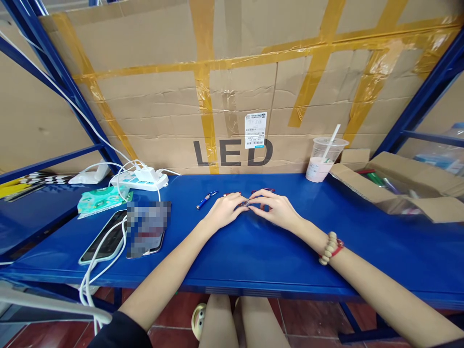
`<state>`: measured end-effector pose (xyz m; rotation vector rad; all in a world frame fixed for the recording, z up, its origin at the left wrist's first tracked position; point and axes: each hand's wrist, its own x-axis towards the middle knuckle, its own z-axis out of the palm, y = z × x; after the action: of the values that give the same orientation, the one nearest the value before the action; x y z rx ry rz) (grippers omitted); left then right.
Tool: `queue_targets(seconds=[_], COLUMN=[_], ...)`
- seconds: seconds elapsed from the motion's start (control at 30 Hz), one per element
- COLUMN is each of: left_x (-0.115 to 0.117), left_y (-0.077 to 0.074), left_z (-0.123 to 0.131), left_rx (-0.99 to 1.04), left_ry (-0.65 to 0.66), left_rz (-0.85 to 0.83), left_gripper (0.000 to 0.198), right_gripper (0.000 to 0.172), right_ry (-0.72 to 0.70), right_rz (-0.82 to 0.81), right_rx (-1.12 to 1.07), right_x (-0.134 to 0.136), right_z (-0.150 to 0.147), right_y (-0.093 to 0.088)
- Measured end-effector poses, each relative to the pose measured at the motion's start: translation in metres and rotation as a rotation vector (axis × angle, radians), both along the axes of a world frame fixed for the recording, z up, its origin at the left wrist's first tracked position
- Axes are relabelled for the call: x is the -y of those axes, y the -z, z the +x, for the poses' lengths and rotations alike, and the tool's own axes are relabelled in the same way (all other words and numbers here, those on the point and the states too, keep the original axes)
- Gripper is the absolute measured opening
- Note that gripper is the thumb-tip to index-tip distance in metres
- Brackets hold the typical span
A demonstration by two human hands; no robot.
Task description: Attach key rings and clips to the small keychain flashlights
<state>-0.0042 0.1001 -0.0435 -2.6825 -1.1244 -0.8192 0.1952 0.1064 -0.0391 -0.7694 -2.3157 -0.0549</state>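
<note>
Over the middle of the blue shelf, my left hand (227,210) and my right hand (272,207) meet fingertip to fingertip. Both are closed in a pinch around a small greyish piece (247,203), mostly hidden by the fingers and too small to name. A blue pen (207,199) lies just left of my left hand. Behind the hands, a red pen-like piece (268,190) shows past my right fingers. Another bit of red (232,194) peeks out beyond my left knuckles, largely covered.
At left lie a phone (105,239), a second, blurred-out phone (148,229), a tissue pack (103,199) and a white power strip (141,180) with loose cables. At right stand a drink cup with straw (321,162) and an open cardboard box (395,186). A large carton (163,111) forms the back.
</note>
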Motion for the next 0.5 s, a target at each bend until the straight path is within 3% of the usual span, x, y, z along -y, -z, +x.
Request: queue_targets(seconds=[0.5], left_x=[-0.0008], left_y=[0.0000], left_z=[0.0006], left_rx=[0.006], left_ry=[-0.014], left_rz=[-0.005], left_gripper=[0.020], right_gripper=[0.023], right_ry=[0.027], right_rz=[-0.071], right_rx=[0.016], right_x=[0.0008], right_z=[0.0006], right_y=[-0.0032])
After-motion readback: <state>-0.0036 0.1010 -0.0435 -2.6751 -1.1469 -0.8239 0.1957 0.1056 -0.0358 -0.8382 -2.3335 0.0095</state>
